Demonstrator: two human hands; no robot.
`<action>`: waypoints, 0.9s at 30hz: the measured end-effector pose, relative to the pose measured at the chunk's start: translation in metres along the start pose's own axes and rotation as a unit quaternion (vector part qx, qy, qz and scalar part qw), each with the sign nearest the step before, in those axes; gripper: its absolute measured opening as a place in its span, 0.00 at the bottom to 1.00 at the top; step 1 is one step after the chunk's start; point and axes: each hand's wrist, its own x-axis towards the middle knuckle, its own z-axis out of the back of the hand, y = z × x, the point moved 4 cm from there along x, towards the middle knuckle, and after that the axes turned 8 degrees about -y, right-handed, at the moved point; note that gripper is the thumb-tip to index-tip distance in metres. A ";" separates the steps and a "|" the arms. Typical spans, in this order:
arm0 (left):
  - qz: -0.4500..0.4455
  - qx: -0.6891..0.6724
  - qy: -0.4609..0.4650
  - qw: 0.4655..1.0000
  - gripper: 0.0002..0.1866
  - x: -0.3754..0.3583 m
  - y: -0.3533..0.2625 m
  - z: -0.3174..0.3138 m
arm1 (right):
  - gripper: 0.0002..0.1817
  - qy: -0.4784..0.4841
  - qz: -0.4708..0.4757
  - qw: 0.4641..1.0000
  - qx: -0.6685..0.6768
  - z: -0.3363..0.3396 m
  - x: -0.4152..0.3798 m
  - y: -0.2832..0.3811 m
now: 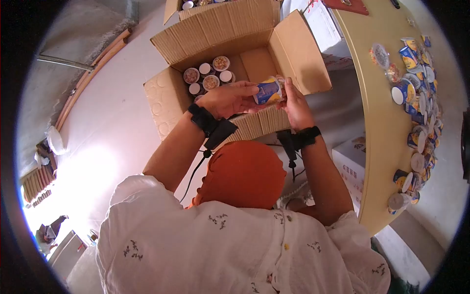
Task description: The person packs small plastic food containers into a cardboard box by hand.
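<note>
Over the open cardboard box, a snack cup [268,92] with a blue and yellow label lies on its side between my hands. My left hand [232,99] grips its left end, and the fingers under it are partly hidden. The right end is held by my right hand [297,109], thumb up along the side. Below, at the left side of the cardboard box [257,66], stand several packed cups [211,82]. Some show nuts or grains through clear tops; others show plain white round ends.
A yellowish table [379,147] on the right bears a long pile of similar cups [420,105]. Another carton [169,10] with cups touches the far edge of the box. A white printed carton [350,164] sits beneath the table. Wooden poles [93,78] lean at left.
</note>
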 end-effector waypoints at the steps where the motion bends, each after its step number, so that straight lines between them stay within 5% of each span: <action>1: 0.002 -0.001 0.000 1.000 0.25 0.002 0.002 0.004 | 0.32 0.008 0.007 1.000 -0.007 -0.003 0.003 -0.002; 16: -0.028 -0.104 -0.027 0.994 0.22 0.024 0.021 0.045 | 0.36 0.033 -0.059 0.996 0.052 -0.024 0.011 -0.017; 27: -0.058 -0.191 -0.146 0.969 0.24 0.069 0.020 0.080 | 0.37 0.023 -0.037 0.999 0.010 -0.013 0.015 -0.033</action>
